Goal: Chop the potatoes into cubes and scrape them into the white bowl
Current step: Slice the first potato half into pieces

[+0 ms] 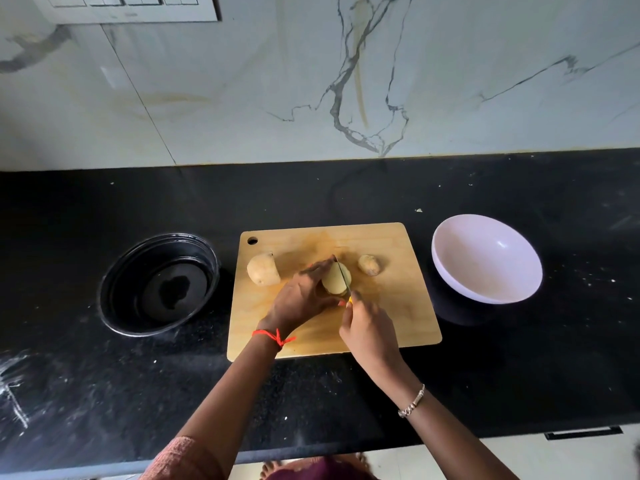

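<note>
While my left hand (304, 296) curls over the potato half (334, 280) on the cutting board (398, 306), my right hand (369, 327) grips the knife (343, 275), its blade set across that half. A second half (263, 270) lies at 9 o'clock, a small piece (369, 265) at 3; the white bowl (485, 258) stands off-board at 3 o'clock.

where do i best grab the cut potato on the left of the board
From above, pinch the cut potato across its rounded skin sides. It lies free on the cutting board, its flat cut end facing right, probably slippery.
</note>
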